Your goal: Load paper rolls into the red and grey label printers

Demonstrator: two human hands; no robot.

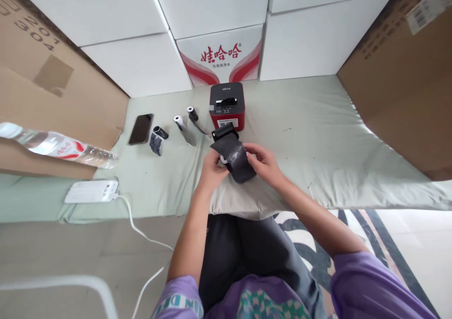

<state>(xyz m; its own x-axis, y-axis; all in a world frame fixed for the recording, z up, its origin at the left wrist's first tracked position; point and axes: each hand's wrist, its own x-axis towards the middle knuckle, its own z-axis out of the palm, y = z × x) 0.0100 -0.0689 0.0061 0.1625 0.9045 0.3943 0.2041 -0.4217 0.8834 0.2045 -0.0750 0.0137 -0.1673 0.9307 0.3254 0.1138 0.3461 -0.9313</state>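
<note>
Left hand (pixel 212 168) and right hand (pixel 263 162) gripping dark paper strip (pixel 236 158), long axis running toward red printer (pixel 227 106)

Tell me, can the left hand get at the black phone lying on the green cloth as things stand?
Probably yes, but not at once. The left hand and right hand both hold the dark paper roll. The phone lies uncovered to the left, with only a small roll beside it, so the way looks free.

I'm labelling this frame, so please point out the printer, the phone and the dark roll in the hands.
printer (pixel 227 106): head view, on its black top panel.
phone (pixel 140 128): head view, middle of its dark screen.
dark roll (pixel 236 158): head view, on the unrolled dark sheet between both hands.
</note>
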